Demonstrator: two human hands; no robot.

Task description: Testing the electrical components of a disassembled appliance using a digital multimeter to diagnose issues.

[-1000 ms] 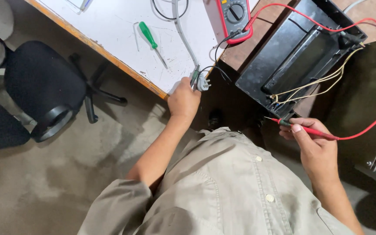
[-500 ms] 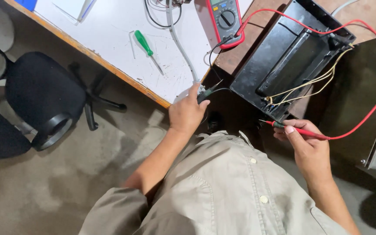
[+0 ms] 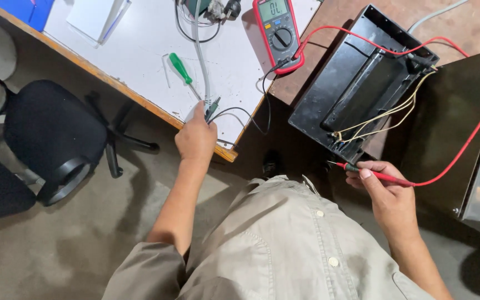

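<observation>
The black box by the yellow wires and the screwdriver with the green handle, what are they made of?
The black box looks like painted sheet metal: thin folded walls, dull sheen. The screwdriver seems to have a glossy green plastic handle and a thin grey shaft, probably steel.

I see the multimeter (image 3: pixel 277 30) at upper centre on the table (image 3: pixel 140 61), screwdriver (image 3: pixel 183 71) to its left, open box (image 3: pixel 362 89) right, chair (image 3: pixel 51 136) probably lower left.
</observation>
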